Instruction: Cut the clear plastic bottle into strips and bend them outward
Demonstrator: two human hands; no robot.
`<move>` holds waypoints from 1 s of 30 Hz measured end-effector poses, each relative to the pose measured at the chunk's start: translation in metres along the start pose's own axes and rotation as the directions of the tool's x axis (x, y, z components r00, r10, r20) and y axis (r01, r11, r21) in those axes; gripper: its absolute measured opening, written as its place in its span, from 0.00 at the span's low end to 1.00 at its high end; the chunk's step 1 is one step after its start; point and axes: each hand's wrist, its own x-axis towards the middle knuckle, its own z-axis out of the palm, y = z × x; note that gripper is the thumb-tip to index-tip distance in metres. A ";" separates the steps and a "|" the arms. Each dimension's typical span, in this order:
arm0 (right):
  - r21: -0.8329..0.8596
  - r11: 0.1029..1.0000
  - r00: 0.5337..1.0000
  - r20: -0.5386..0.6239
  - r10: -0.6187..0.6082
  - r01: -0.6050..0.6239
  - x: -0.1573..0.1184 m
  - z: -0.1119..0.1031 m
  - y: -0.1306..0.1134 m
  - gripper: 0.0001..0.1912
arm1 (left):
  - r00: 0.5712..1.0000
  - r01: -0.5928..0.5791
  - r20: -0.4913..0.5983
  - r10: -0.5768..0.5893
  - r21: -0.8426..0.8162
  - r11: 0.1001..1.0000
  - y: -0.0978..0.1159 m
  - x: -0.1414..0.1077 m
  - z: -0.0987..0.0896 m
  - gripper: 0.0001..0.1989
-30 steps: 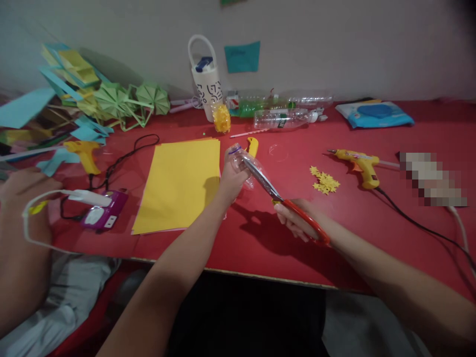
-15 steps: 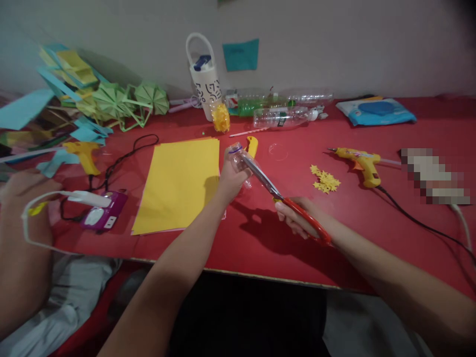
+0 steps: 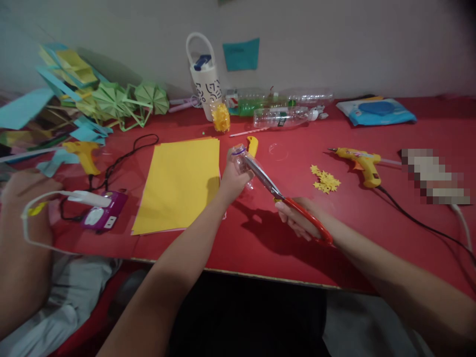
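Broadly, table: red top across the middle of the frame, grey wall behind along the top.
Paper shapes: green, blue and yellow folded pieces heaped at upper left.
Neighbour: another person's arm at the left edge.
Sheets: yellow paper, stacked, left of centre.
Bottles: clear and green plastic bottles lying at upper centre; white tumbler upright to their left.
Wipes: blue-and-white pack, upper right.
Scissors: red handles, steel blades, aslant at centre; tips at the bottle piece, whether inside it cannot be told.
Right hand: grasping the scissors by the handles, right of centre.
Left hand: fingers closed round the bottle piece, centre of frame.
Glue guns: yellow, one at right, one at left.
Bottle piece: clear plastic, purple ring near its mouth, at centre, partly hidden by the left hand.
Yellow tool: curved end just beyond the left hand.
Stars: small yellow pile, right of centre.
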 end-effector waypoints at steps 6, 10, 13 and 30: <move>-0.038 0.997 0.998 -0.028 0.062 -0.063 -0.003 0.001 -0.009 0.25 | 1.000 -0.021 0.004 0.021 0.032 0.999 -0.001 0.000 -0.003 0.27; -0.028 0.997 0.997 -0.037 0.068 -0.070 -0.003 0.000 -0.010 0.25 | 1.000 -0.026 0.002 0.026 0.048 0.999 -0.002 0.001 -0.004 0.26; -0.021 0.998 0.998 -0.040 0.056 -0.056 -0.002 0.000 -0.009 0.26 | 1.000 -0.003 -0.005 0.003 0.051 0.999 -0.002 0.001 -0.004 0.26; 0.019 0.999 0.991 0.121 -0.048 0.046 0.001 -0.008 0.003 0.29 | 0.986 0.041 -0.156 -0.061 -0.125 0.991 0.006 0.000 0.004 0.23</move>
